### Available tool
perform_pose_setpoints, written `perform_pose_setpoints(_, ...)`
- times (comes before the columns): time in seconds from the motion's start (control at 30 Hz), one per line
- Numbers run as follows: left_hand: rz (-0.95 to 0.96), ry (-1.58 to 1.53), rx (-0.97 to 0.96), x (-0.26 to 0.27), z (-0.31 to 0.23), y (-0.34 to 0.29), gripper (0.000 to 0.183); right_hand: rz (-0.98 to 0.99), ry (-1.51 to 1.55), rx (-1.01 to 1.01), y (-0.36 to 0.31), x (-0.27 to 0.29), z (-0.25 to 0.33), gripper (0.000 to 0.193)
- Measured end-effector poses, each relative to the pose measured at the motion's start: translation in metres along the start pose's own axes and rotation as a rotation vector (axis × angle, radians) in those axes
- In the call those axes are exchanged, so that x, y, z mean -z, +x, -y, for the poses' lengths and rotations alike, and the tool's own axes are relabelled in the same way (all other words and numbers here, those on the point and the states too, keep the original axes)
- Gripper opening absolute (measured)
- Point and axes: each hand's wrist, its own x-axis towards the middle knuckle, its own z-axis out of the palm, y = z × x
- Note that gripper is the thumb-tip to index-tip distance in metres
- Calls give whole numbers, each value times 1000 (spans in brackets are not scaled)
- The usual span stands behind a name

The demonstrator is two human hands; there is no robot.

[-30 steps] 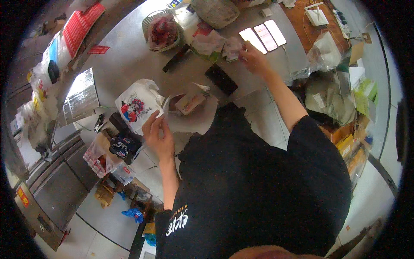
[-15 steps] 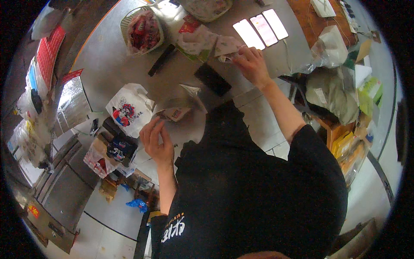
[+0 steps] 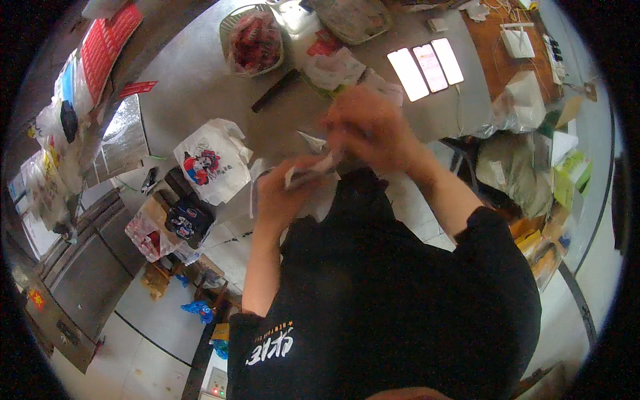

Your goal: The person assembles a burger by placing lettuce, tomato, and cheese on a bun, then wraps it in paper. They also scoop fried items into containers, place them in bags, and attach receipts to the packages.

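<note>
A wire basket (image 3: 235, 27) at the counter's (image 3: 193, 87) far edge held red packets (image 3: 255, 41); a tray (image 3: 353, 17) beside it held something I could not make out. The left hand (image 3: 280, 193) was closed on a white paper (image 3: 308, 172) over the counter's near edge, above the dark shirt. The right hand (image 3: 370, 127) (blurred) met the paper's far end, grip unclear. Bare counter lay left of the hands, around a white bag (image 3: 210, 163) and a black bar (image 3: 275, 90)

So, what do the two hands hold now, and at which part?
The left hand grips a small white paper slip at its near end. The right hand is motion-blurred over the slip's far end; its grip cannot be told.
</note>
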Motion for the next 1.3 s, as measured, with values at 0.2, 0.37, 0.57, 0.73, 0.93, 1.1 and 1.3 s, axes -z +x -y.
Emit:
perform_pose_setpoints(0.2,-136,-187,-142,12,48,-33,35,-22,-582,-152,43,-35,-131,14)
perform_pose_setpoints(0.37,-175,-154,-308,12,66,-45,29,-114,-487,135,11,-40,-136,6)
perform_pose_setpoints(0.57,-8,72,-148,25,78,-50,40,-172,-428,302,1,-7,-48,18)
perform_pose_setpoints(0.73,43,300,-209,29,89,-53,32,35,30,108,-15,16,53,20)
perform_pose_setpoints(0.93,0,472,-282,26,93,-66,25,215,597,-472,-48,-15,87,20)
perform_pose_setpoints(1.1,78,680,-105,41,95,-87,22,377,-360,621,-57,-58,64,18)
perform_pose_setpoints(1.3,-609,924,-406,50,105,-73,25,196,-552,494,-50,-127,7,14)
